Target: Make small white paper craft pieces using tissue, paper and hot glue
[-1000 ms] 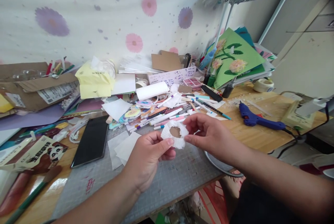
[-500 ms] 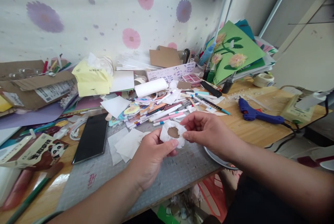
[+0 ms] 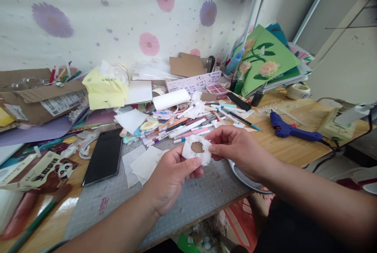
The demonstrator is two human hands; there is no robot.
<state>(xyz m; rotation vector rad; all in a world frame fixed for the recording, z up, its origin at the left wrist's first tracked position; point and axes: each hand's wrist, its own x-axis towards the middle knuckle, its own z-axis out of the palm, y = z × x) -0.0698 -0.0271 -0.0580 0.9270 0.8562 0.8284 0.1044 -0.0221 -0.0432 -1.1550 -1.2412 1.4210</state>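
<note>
Above the near edge of the table, over the grey cutting mat, the left hand pinched the lower left rim of a small white tissue ring between thumb and forefinger, while the right hand gripped its right rim with thumb and fingertips. Compared with half a second before, the ring had barely shifted: it sat a touch higher and further right, and the right thumb had closed in over the rim so that the ragged hole in its middle showed a little smaller. A second before, the two hands had held it slightly higher and more spread out. Judged from that, the work was a slow shaping of the ring between the fingers rather than any move to set it down, and both grips were firm. Just left of the left hand lay loose white tissue pieces on the mat, and beyond them a dark phone. Behind the ring a heap of coloured markers spread toward the middle of the table. Toward the right edge lay a blue glue gun, well apart from the hands, with a green flower card leaning at the far right corner.
</note>
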